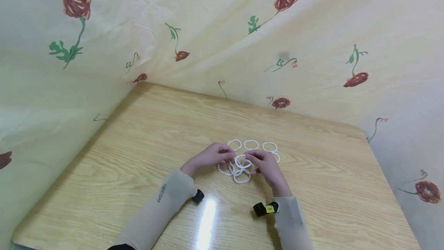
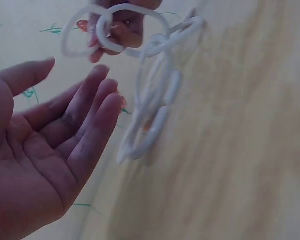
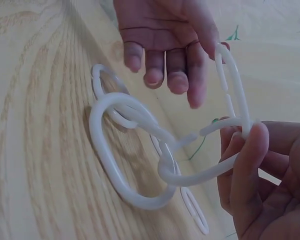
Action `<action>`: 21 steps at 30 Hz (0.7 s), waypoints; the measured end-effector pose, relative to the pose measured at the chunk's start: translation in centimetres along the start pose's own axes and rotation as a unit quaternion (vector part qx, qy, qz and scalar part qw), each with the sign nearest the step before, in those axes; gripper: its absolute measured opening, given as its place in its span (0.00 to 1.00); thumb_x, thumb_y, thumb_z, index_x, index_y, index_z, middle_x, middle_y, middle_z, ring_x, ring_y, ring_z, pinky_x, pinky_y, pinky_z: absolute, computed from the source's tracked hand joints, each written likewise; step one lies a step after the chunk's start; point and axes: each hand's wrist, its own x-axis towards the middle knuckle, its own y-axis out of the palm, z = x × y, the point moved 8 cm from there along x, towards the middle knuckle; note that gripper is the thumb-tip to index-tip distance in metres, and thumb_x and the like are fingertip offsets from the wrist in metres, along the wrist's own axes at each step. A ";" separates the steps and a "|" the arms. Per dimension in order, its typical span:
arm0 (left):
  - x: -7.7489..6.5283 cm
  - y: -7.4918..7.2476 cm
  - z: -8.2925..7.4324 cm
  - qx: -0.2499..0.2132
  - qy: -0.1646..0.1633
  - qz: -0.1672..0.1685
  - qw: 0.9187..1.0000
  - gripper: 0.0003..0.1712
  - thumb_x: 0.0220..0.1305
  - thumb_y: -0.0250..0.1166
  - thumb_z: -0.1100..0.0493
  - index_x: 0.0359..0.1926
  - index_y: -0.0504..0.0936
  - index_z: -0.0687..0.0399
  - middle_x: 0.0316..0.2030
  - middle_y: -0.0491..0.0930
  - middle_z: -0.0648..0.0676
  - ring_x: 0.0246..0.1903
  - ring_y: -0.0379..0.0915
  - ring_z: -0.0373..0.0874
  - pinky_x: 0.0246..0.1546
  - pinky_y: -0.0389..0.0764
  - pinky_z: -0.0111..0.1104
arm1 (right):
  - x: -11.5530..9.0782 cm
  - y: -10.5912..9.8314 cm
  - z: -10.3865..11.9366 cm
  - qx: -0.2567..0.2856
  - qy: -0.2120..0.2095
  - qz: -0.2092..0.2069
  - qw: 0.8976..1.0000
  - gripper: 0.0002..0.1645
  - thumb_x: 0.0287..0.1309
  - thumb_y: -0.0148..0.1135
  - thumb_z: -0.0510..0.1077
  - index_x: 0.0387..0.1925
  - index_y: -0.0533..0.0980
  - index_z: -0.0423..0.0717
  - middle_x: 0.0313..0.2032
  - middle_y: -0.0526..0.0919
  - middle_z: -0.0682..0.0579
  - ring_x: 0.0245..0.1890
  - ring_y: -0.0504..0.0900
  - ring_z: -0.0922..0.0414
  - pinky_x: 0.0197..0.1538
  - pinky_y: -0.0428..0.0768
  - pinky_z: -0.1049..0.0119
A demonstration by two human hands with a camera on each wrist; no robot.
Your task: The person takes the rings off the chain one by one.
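My right hand point(image 1: 268, 167) pinches a white plastic chain link point(image 3: 205, 176) between thumb and fingers. A second link point(image 3: 240, 85) stands up from those fingertips, and each of the two has a narrow gap in its side. From the pinched link hangs a thicker-looking nearer link point(image 3: 96, 131), joined to more of the chain point(image 1: 241, 182) over the table. My left hand point(image 2: 55, 145) is beside the upper link, palm showing, fingers extended and apart from the thumb. Nothing lies in its palm in the left wrist view; its thumb overlaps the upper link's tip in the right wrist view.
Several loose white links, one of them an oval link point(image 1: 251, 140), lie just beyond my hands on the wooden table point(image 1: 166, 119). Flower-patterned cloth point(image 1: 215, 57) rises along the table's back and sides. A bright reflection streaks the tabletop between my forearms.
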 end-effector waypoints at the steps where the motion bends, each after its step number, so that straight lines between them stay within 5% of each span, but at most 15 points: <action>1: -0.1 0.2 0.1 0.000 0.003 0.009 1.000 0.16 0.72 0.54 0.60 0.46 0.79 0.71 0.38 0.83 0.68 0.26 0.77 0.37 0.29 0.81 0.27 | 0.0 0.0 0.0 0.003 -0.001 -0.003 1.000 0.18 0.65 0.58 0.39 0.51 0.76 0.28 0.33 0.82 0.59 0.29 0.76 0.66 0.23 0.78 0.74; 21: -0.2 0.7 0.3 0.006 0.012 0.010 1.000 0.11 0.68 0.60 0.63 0.40 0.82 0.71 0.35 0.85 0.67 0.28 0.80 0.36 0.29 0.82 0.27 | 0.2 0.0 0.0 0.016 0.006 -0.058 0.998 0.16 0.66 0.57 0.39 0.50 0.77 0.30 0.36 0.81 0.54 0.34 0.77 0.67 0.23 0.79 0.75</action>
